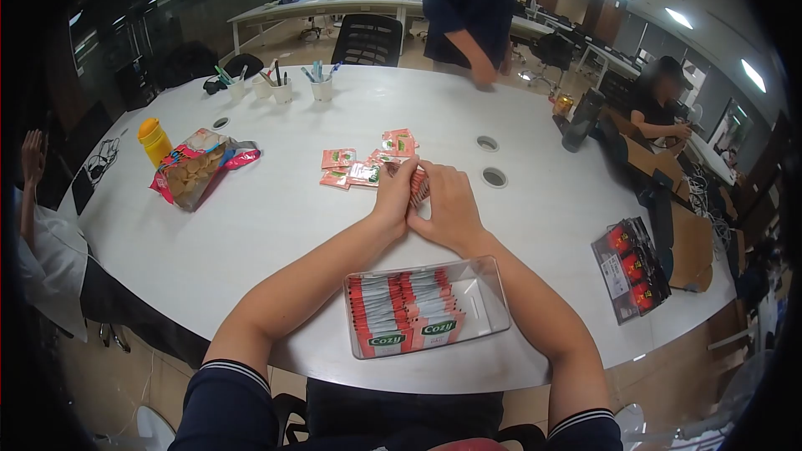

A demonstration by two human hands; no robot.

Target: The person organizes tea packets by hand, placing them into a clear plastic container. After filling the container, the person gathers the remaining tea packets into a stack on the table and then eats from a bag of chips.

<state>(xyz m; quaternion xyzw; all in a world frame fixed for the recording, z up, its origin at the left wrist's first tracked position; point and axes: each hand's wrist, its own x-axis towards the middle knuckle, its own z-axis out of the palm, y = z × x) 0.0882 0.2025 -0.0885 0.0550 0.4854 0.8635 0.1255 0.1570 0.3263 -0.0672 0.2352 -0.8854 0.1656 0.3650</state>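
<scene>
My left hand and my right hand meet over the white table, both closed around a small stack of red-and-white tea sachets. Just beyond them, several loose sachets lie scattered on the tabletop. Near the front edge, between my forearms, stands a clear plastic box holding two rows of upright Cozy sachets; its right side has no sachets.
A snack bag and a yellow bottle lie at left. Pen cups stand at the back. A red-and-black pack rests at right, a dark flask beyond. One person stands behind the table; others sit at left and right.
</scene>
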